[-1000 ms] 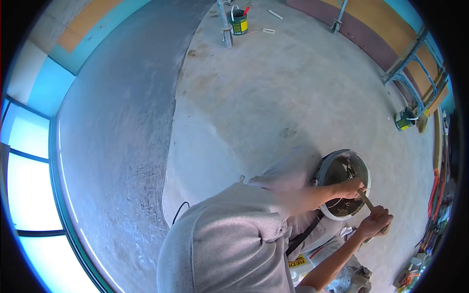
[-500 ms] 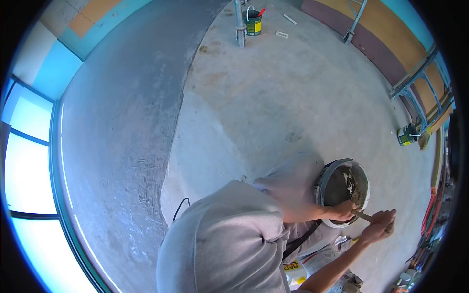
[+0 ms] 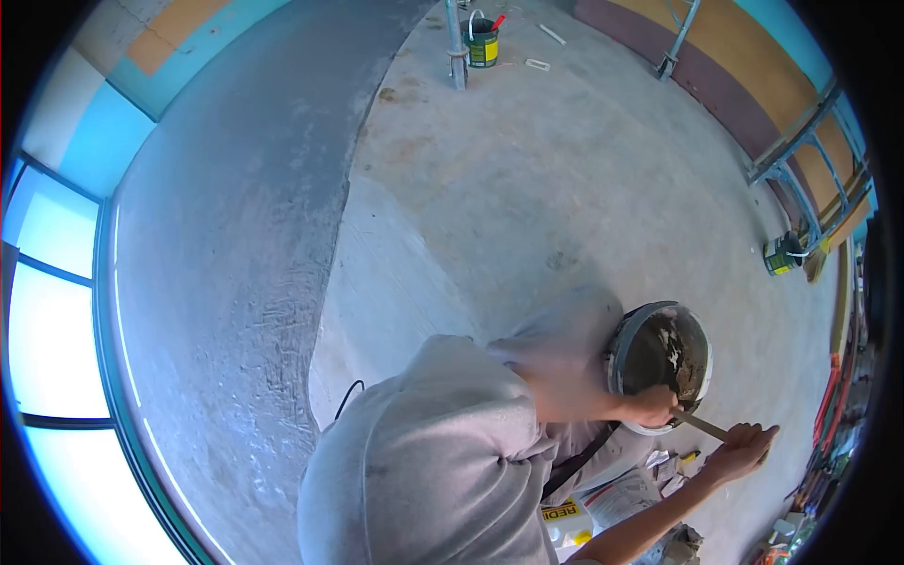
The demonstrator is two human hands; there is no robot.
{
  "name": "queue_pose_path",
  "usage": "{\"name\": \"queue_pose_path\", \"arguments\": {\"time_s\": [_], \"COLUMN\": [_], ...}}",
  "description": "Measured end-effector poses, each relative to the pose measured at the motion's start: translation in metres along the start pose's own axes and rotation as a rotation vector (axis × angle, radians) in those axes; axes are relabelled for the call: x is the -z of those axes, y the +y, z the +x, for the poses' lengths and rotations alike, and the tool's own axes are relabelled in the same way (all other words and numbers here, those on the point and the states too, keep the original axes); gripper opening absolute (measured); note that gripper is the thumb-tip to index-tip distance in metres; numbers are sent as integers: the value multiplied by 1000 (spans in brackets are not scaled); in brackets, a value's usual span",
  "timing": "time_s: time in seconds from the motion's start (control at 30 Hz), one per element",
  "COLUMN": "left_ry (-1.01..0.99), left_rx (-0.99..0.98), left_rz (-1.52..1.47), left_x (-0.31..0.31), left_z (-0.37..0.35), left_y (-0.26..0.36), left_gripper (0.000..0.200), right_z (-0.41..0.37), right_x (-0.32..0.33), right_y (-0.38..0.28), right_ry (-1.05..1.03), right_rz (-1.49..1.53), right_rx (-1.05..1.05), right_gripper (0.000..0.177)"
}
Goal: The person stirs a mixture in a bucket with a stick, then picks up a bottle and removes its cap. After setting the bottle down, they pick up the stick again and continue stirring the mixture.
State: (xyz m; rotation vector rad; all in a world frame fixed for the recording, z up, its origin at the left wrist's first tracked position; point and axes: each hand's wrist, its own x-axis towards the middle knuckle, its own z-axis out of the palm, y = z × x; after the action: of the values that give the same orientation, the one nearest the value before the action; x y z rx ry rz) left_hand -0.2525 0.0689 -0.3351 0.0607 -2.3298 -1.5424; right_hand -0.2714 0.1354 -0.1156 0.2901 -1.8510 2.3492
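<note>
My left hand (image 3: 652, 406) is closed round a wooden stick (image 3: 702, 425) over the near rim of a bucket (image 3: 704, 363). Farther along the same stick, beyond the bucket's right side, my right hand (image 3: 741, 455) grips its outer end. The bucket has a pale, smeared rim, and grey and brownish residue coats its inner wall. Grey material (image 3: 646, 365) shows inside. Whatever the stick's other end carries is hidden by my left hand.
A jug with a yellow label (image 3: 565, 513) and a printed bag (image 3: 626, 499) lie below the bucket. Darker, wet-looking coating (image 3: 235, 235) covers the left floor. Farther off stand a green pail (image 3: 483, 47), another pail (image 3: 782, 254) and a metal frame (image 3: 819, 160).
My right hand has shifted slightly right, and my left hand slightly left. More of the stick shows between them. The bucket stays in nearly the same place.
</note>
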Motion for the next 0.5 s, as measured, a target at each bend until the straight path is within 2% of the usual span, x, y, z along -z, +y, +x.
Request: {"name": "queue_pose_path", "arguments": {"time_s": [0.03,0.1,0.2,0.23,0.27,0.33,0.37,0.5], "left_ry": [-11,-41,97,38,-21,3,15,47], "left_rx": [35,95,-129,-97,-62,-46,-37,15], "left_rz": [-87,-263,-458,-431,-408,-180,-64,-49], "left_x": [-5,-11,-19,5,29,43,44,39], "left_z": [-2,-2,32,37,42,55,56,26], "left_y": [6,16,-15,-13,-10,-22,-27,-23], "left_gripper": [26,24,23,25,28,33,35,40], "right_z": [1,-11,-32,-35,-40,-33,-29,-13], "right_x": [-3,-23,-24,-20,-18,-14,-11,-12], "right_y": [-5,0,44,57,61,66,63,29], "right_ry": [-65,-132,-291,-342,-297,-268,-204,-6], "right_rz": [-23,-185,-369,-407,-377,35,61,130], "right_rx": [-17,122,430,576,548,494,414,119], "right_gripper": [44,44,45,46,48,47,47,47]}}
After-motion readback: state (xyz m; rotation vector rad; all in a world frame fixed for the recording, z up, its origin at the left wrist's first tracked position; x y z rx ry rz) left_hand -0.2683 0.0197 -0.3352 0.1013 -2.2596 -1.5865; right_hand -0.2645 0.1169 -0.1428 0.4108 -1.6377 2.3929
